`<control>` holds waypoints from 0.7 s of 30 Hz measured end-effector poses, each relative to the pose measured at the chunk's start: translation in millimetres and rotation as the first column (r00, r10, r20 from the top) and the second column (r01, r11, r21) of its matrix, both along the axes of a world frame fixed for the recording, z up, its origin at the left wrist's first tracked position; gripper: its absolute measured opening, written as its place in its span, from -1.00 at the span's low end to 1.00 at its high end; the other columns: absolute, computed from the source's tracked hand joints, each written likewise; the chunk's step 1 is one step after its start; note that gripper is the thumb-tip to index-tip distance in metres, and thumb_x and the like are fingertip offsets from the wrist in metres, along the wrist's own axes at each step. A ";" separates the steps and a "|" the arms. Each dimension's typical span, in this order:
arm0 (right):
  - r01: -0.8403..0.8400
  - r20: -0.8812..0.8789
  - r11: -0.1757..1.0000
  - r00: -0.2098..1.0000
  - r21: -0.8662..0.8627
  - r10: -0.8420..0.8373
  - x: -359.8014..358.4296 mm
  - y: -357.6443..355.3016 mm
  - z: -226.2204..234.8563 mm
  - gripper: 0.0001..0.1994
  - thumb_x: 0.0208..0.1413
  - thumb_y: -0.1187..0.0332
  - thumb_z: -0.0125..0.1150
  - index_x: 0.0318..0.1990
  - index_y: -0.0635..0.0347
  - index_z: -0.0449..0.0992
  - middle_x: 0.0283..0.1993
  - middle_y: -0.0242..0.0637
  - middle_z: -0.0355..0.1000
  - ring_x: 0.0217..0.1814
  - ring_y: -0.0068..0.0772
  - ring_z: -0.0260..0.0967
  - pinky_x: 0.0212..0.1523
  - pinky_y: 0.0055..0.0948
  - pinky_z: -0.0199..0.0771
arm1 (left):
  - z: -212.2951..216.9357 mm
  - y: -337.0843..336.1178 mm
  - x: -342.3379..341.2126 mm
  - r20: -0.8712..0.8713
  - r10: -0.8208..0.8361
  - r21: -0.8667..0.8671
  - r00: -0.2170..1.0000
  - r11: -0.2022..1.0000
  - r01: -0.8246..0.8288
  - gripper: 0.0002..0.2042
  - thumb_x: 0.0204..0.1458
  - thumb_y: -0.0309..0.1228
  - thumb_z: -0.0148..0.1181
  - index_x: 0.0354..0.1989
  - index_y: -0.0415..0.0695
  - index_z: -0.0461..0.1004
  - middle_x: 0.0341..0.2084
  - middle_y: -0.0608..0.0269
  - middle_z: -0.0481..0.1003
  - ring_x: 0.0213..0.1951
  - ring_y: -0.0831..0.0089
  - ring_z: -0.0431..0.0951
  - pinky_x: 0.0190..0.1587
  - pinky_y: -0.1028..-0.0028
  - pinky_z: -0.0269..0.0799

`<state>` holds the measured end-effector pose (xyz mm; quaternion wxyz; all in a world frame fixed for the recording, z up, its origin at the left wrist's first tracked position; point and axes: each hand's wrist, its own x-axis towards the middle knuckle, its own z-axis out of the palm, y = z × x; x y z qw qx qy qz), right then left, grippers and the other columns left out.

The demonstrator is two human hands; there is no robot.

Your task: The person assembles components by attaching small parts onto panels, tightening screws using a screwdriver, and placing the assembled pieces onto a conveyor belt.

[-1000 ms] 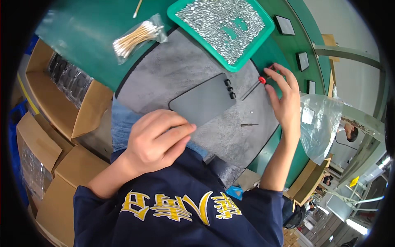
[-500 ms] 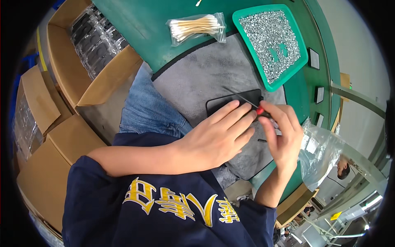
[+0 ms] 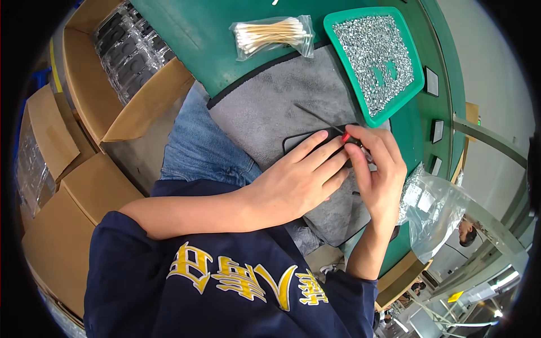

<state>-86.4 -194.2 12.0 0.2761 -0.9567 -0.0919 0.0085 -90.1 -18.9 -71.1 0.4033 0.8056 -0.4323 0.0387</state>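
My left hand lies with its fingers stretched out over a flat black rectangular piece, hiding much of it. The piece rests on a grey cloth. A screwdriver with a thin dark shaft and a red-and-black handle is gripped in my right hand, close to the left fingertips. Its shaft slants over the black piece, with the tip pointing toward the far left above the cloth. My fingers partly cover the handle.
Beyond the cloth lie bagged cotton swabs and a green tray of small silvery metal parts. A clear plastic bag hangs at the table's right side. Cardboard boxes stand on the left, one holding wrapped black parts.
My right hand has moved slightly left and away from me, carrying the screwdriver; its tip now reaches farther toward the far left. My left hand has barely moved.
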 end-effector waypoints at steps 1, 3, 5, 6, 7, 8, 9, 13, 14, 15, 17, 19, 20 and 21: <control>-0.002 0.014 1.000 1.000 0.000 0.002 0.1 0.6 -0.2 -0.77 0.17 0.50 0.39 -0.02 0.16 0.70 -0.11 -0.30 0.54 -0.27 -0.36 0.47 -0.25 -0.46 0.47 | -0.1 -0.3 0.0 0.002 0.010 -0.017 1.000 1.000 -0.009 -0.60 0.03 -0.30 0.36 0.06 -0.12 0.55 0.17 0.09 0.46 0.32 0.15 0.37 0.56 0.06 0.05; 0.027 0.005 1.000 1.000 -0.007 -0.027 -0.7 3.7 -0.1 -0.77 0.17 0.50 0.39 -0.02 0.16 0.70 -0.11 -0.29 0.54 -0.26 -0.36 0.47 -0.25 -0.46 0.47 | 0.2 -0.9 0.3 0.007 0.013 -0.012 1.000 1.000 -0.012 -0.60 0.03 -0.31 0.36 0.06 -0.12 0.55 0.16 0.09 0.46 0.31 0.16 0.37 0.56 0.06 0.05; 0.082 -0.008 0.996 0.997 -0.020 -0.082 -1.2 7.5 0.8 -0.78 0.18 0.51 0.38 -0.02 0.17 0.70 -0.10 -0.29 0.54 -0.25 -0.35 0.48 -0.23 -0.47 0.47 | 1.2 -1.2 1.0 0.019 0.022 -0.002 1.000 1.000 -0.022 -0.60 0.03 -0.31 0.36 0.06 -0.11 0.55 0.16 0.10 0.46 0.31 0.16 0.38 0.56 0.06 0.04; 0.109 -0.014 0.994 0.994 -0.026 -0.109 -1.4 8.2 1.1 -0.78 0.18 0.51 0.38 -0.02 0.18 0.70 -0.10 -0.28 0.54 -0.24 -0.35 0.48 -0.23 -0.47 0.47 | 1.5 -1.2 0.9 0.025 0.027 0.003 0.999 1.000 -0.027 -0.60 0.03 -0.31 0.36 0.06 -0.11 0.55 0.16 0.10 0.46 0.31 0.17 0.38 0.56 0.06 0.04; 0.109 -0.013 0.994 0.994 -0.027 -0.109 -1.3 8.1 1.1 -0.78 0.18 0.51 0.38 -0.02 0.18 0.70 -0.10 -0.28 0.54 -0.24 -0.35 0.48 -0.23 -0.47 0.47 | 1.5 -1.2 1.0 0.026 0.027 0.002 0.999 1.000 -0.027 -0.60 0.03 -0.31 0.36 0.06 -0.11 0.55 0.16 0.10 0.46 0.31 0.17 0.38 0.56 0.06 0.04; 0.102 -0.015 0.995 0.995 -0.024 -0.102 -1.1 7.9 0.8 -0.78 0.18 0.51 0.38 -0.02 0.18 0.70 -0.10 -0.28 0.54 -0.24 -0.35 0.47 -0.23 -0.47 0.46 | 1.3 -1.1 0.9 0.025 0.023 0.004 0.999 1.000 -0.023 -0.60 0.03 -0.31 0.36 0.07 -0.11 0.54 0.17 0.10 0.46 0.31 0.17 0.38 0.56 0.06 0.04; 0.095 -0.017 0.995 0.995 -0.021 -0.095 -0.9 7.5 0.4 -0.78 0.18 0.51 0.38 -0.02 0.18 0.70 -0.10 -0.28 0.54 -0.24 -0.35 0.47 -0.23 -0.47 0.46 | 1.2 -0.9 0.9 0.023 0.019 0.005 1.000 1.000 -0.019 -0.60 0.03 -0.32 0.36 0.07 -0.11 0.54 0.17 0.10 0.46 0.31 0.17 0.38 0.56 0.06 0.04; 0.068 -0.038 0.998 0.997 0.004 -0.068 -0.7 4.5 0.5 -0.78 0.18 0.51 0.38 -0.01 0.19 0.70 -0.11 -0.28 0.54 -0.25 -0.35 0.47 -0.24 -0.47 0.46 | 1.2 0.4 0.5 0.011 0.003 0.020 1.000 1.000 -0.003 -0.59 0.02 -0.32 0.36 0.08 -0.10 0.54 0.18 0.10 0.46 0.31 0.18 0.38 0.56 0.06 0.04; 0.057 -0.057 0.998 0.997 0.024 -0.055 -0.7 3.0 0.8 -0.78 0.18 0.50 0.38 -0.01 0.19 0.70 -0.11 -0.28 0.54 -0.25 -0.35 0.46 -0.24 -0.47 0.45 | 1.4 1.0 0.3 0.000 -0.006 0.031 1.000 0.999 0.006 -0.58 0.02 -0.32 0.36 0.08 -0.10 0.54 0.18 0.11 0.46 0.31 0.18 0.38 0.56 0.06 0.04; 0.046 -0.076 0.998 0.996 0.044 -0.043 -0.8 1.7 1.0 -0.78 0.18 0.50 0.38 -0.01 0.19 0.70 -0.11 -0.28 0.54 -0.26 -0.35 0.46 -0.24 -0.47 0.45 | 1.5 1.3 0.0 -0.011 -0.015 0.043 1.000 0.999 0.016 -0.58 0.02 -0.32 0.36 0.09 -0.10 0.54 0.18 0.11 0.46 0.31 0.18 0.38 0.56 0.06 0.04; 0.036 -0.094 0.997 0.995 0.064 -0.030 -0.8 0.9 1.1 -0.78 0.18 0.50 0.38 -0.01 0.19 0.70 -0.11 -0.28 0.54 -0.26 -0.36 0.46 -0.24 -0.47 0.45 | 1.6 1.2 -0.3 -0.022 -0.025 0.054 0.999 0.998 0.026 -0.58 0.02 -0.32 0.36 0.09 -0.10 0.53 0.18 0.11 0.46 0.31 0.18 0.38 0.56 0.06 0.05; 0.016 -0.061 0.998 0.998 0.065 -0.012 0.0 0.5 1.0 -0.78 0.18 0.50 0.38 -0.01 0.19 0.70 -0.11 -0.28 0.53 -0.26 -0.36 0.46 -0.24 -0.47 0.45 | 1.6 0.8 -0.7 -0.001 -0.007 0.053 1.000 0.999 0.007 -0.58 0.02 -0.32 0.37 0.09 -0.10 0.53 0.18 0.11 0.46 0.31 0.19 0.38 0.55 0.06 0.05; 0.006 -0.045 0.998 0.999 0.066 -0.003 0.4 0.4 1.0 -0.78 0.18 0.50 0.38 -0.01 0.19 0.70 -0.11 -0.28 0.53 -0.26 -0.36 0.46 -0.24 -0.47 0.45 | 1.7 0.5 -0.9 0.009 0.002 0.053 1.000 0.999 -0.002 -0.57 0.02 -0.32 0.37 0.09 -0.10 0.53 0.18 0.11 0.46 0.31 0.19 0.39 0.55 0.06 0.05; -0.004 -0.028 0.998 1.000 0.066 0.006 0.4 0.3 1.1 -0.78 0.18 0.50 0.39 -0.01 0.19 0.70 -0.12 -0.28 0.53 -0.26 -0.36 0.45 -0.25 -0.47 0.45 | 1.8 0.3 -1.0 0.019 0.011 0.053 1.000 0.999 -0.012 -0.57 0.02 -0.32 0.37 0.09 -0.10 0.53 0.18 0.11 0.46 0.30 0.19 0.39 0.55 0.06 0.05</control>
